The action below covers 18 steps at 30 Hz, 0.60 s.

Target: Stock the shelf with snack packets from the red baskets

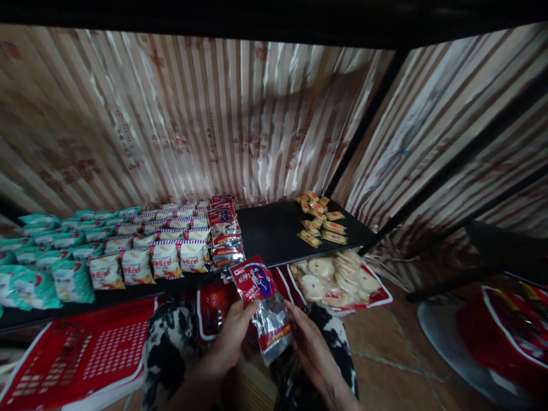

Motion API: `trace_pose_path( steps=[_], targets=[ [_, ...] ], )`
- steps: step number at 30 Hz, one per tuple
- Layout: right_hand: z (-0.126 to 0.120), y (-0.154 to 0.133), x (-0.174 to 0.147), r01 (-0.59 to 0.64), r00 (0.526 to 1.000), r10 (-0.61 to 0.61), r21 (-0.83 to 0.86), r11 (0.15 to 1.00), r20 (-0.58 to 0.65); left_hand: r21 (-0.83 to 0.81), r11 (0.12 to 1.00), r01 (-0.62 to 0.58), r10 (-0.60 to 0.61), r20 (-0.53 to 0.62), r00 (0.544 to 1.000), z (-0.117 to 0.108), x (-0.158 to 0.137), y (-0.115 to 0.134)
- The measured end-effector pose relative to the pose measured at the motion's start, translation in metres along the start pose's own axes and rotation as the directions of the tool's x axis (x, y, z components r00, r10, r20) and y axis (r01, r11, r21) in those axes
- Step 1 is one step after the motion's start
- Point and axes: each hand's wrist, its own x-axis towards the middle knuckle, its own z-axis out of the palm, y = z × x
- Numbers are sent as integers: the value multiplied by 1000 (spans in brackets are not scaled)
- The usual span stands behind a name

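Observation:
A red and silver snack packet point(270, 318) with a dark blue print is held between my two hands, tilted, above my lap. My left hand point(233, 334) grips its left edge, thumb on the front. My right hand point(309, 338) is closed on the right edge, its fingers partly hidden behind the packet. Just beyond, a row of similar red packets point(223, 224) lies overlapping on the black shelf point(268, 228). Left of that row stand several white and orange snack bags point(165, 260).
Teal bags point(72, 281) fill the shelf's left end; small yellow packets point(323, 221) lie at its right. Below are an empty-looking red basket point(94, 342), a basket of round packaged snacks point(338, 277) and another red basket point(483, 325) far right. A black post point(370, 120) rises behind.

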Motion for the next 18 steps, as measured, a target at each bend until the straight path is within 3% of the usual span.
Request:
trace_pose_path(
  steps=[11, 18],
  targets=[
    [16, -11, 7, -21, 996, 24, -42, 999, 86, 84, 996, 4, -11, 85, 996, 0, 15, 3],
    [26, -8, 16, 15, 996, -7, -97, 995, 84, 194, 981, -26, 15, 55, 998, -4, 22, 14]
  ],
)
